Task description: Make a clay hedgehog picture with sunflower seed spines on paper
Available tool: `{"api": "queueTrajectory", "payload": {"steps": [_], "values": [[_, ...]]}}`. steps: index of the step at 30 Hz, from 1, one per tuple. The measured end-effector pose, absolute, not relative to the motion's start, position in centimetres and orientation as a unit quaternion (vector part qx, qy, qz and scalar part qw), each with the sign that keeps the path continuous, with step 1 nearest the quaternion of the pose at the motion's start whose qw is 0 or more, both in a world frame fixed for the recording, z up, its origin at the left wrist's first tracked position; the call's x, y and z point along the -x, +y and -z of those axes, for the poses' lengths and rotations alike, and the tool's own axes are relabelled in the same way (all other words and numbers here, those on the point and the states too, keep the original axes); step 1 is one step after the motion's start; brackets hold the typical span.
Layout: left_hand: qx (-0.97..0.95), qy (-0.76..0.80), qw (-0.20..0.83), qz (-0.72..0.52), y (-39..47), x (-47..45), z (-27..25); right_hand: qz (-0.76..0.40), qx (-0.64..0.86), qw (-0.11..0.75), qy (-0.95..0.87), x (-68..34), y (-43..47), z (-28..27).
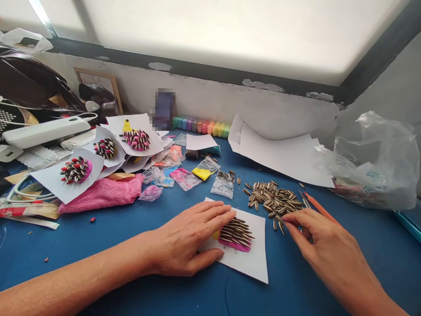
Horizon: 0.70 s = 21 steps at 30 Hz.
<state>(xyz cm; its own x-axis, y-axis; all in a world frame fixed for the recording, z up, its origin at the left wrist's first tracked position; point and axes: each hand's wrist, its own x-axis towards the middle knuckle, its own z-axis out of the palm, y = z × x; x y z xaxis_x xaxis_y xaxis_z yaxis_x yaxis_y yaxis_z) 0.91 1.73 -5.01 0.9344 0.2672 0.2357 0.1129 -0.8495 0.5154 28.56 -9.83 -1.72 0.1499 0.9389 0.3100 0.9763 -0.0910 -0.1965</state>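
Note:
My left hand (194, 235) lies stretched over a white paper card (256, 263), its fingers and thumb resting on the left part. On this card is a flat pink clay shape (241, 245) with a bit of yellow clay (216, 235) beside my fingers. Rows of striped sunflower seeds (237, 230) stick out of the pink clay like spines, and small drawn legs show below. At the near right edge of a loose heap of sunflower seeds (278, 197), my right hand (324, 241) pinches a seed between thumb and forefinger; the fingertips partly hide it.
Finished clay-and-seed cards (136, 136) overlap at the left, beside a pink cloth (105, 193). Small bags of yellow clay (201, 174) and other colours lie mid-table. Behind the seeds are curled white sheets (279, 151); an orange-handled tool (319, 206) and plastic bag (378, 171) are right.

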Motion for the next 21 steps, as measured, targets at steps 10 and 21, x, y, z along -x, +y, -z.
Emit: {"api": "queueTrajectory", "payload": {"steps": [10,21], "values": [[-0.955,0.090,0.239,-0.150,1.7,-0.8,5.0,0.091,0.726,0.139,-0.667,-27.4,-8.7,3.7],[-0.954,0.095,0.242,-0.148,1.7,-1.0,4.7,0.072,0.701,0.141,-0.696,-28.5,-7.7,3.7]]}}
